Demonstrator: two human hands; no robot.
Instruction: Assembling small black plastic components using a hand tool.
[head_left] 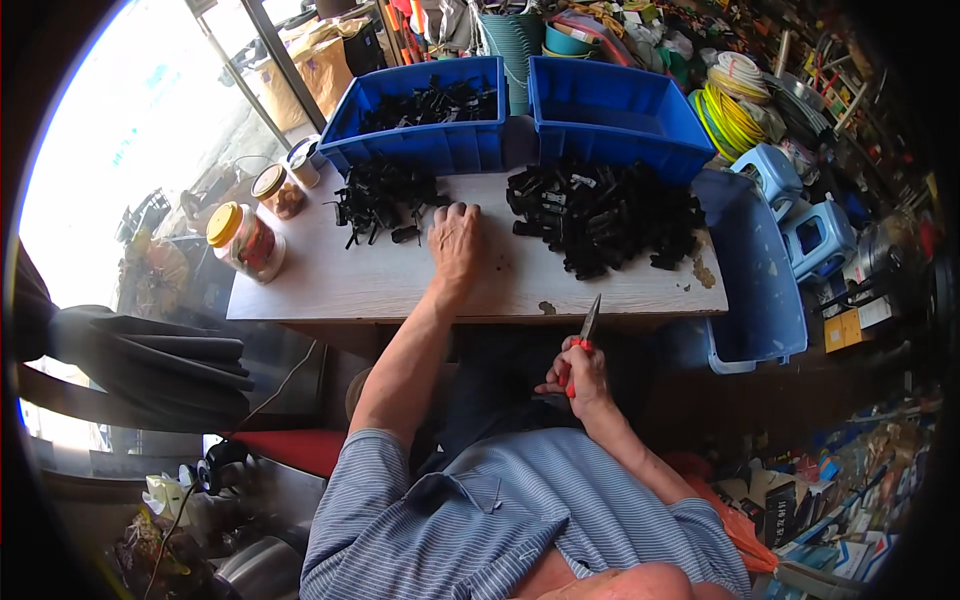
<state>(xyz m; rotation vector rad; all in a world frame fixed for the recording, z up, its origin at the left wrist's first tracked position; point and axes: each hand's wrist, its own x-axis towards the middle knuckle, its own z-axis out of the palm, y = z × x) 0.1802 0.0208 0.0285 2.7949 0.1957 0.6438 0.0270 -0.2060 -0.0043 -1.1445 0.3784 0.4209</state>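
While a smaller left heap (378,195) and a larger right heap (612,215) of black parts lie on the desk (335,285), I judge the work to be partway through, with much left to handle. At the left of the desk's far edge, a first blue bin (420,150) contains a broad layer of similar parts; at the right of that edge, a second blue bin (622,147) shows its inner floor. Which portion is finished and which awaits work, I cannot tell. Left grip (456,240): over the middle of the desk, fingers bent and drawn together, beside the right margin of the left heap; whether a part is pinched there, I cannot tell, since the back of the hand faces me. A loose part (405,234) lies on the desk just to the left of this grip. Right grip (588,372): on the near side of the desk, closed around red-handled pliers (591,322), whose tapered tip points towards the desk and overlaps its near edge in this view. The right heap, on the desk's right half, lies beyond this grip and apart from it; I make out no part at the tip.
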